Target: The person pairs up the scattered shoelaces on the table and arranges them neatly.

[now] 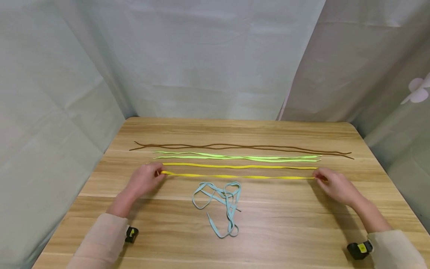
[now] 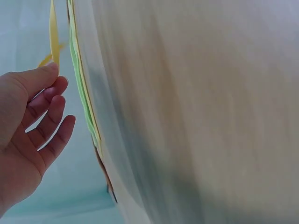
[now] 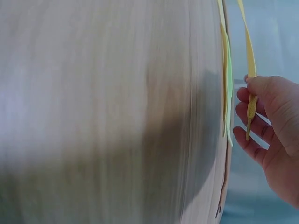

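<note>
A yellow shoelace (image 1: 221, 176) is stretched nearly straight from side to side between both hands. My left hand (image 1: 146, 178) pinches one end between thumb and index finger, with the other fingers loosely bent in the left wrist view. At the opposite end my right hand (image 1: 337, 185) pinches the lace, and its tip (image 3: 249, 123) hangs below the thumb over the fingers. Just beyond it a second yellow strand (image 1: 235, 166) lies straight on the table, its ends close to both hands. Nearer the body rests a tangled light blue shoelace (image 1: 231, 209).
Behind the yellow strands lie bright green laces (image 1: 235, 157), side by side and nearly straight. Farther back are thin brown laces (image 1: 242, 145), the longest of the set. All lie on a wooden table (image 1: 285, 231) with grey cloth (image 1: 208, 67) hanging around its back and sides.
</note>
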`<state>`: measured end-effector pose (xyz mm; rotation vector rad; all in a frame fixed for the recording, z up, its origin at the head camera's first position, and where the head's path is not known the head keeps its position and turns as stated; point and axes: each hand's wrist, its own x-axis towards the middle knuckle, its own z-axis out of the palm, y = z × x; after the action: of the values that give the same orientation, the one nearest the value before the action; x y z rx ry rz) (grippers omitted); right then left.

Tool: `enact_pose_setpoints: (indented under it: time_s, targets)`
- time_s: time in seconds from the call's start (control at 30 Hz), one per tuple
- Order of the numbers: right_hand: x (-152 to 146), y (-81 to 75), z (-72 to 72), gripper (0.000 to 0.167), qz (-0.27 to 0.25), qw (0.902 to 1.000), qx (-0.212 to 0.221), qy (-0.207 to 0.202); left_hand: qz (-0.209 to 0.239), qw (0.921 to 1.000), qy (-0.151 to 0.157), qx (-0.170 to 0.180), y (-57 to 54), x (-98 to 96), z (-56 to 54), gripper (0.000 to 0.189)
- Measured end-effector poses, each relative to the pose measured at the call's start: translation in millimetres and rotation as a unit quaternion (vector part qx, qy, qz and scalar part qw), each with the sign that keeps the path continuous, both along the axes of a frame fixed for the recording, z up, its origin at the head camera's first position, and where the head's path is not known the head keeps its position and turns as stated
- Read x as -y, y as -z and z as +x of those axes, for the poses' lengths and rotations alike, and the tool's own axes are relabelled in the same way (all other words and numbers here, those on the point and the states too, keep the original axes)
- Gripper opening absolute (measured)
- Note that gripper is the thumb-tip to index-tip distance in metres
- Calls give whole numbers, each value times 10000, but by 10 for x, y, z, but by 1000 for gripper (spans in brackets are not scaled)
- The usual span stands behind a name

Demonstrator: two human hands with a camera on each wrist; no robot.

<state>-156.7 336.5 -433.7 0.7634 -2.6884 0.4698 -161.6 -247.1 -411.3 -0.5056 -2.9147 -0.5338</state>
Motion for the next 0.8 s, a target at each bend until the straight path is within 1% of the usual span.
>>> enact_pose_setpoints:
  time_s: [0.23, 0.4, 0.57, 0.7, 0.8]
  targets:
    - [-97, 35, -16, 21, 89, 9998, 97, 124, 23, 9996, -214, 166, 66, 183, -31, 5]
    - [-163, 24, -14, 21, 85, 9997, 92, 214, -1, 9990, -351, 283, 95, 299, -31, 5]
    - [-191, 14, -21, 21, 122, 9996, -5, 244, -29, 9984, -423, 381, 91, 372, -37, 7]
    - [-197, 26, -27, 20, 111, 9997, -42, 224, -89, 9977, -468, 478, 71, 425, -40, 10]
    - [-207, 32, -36, 21, 110, 9996, -121, 212, -114, 9977, -459, 480, 41, 445, -51, 7]
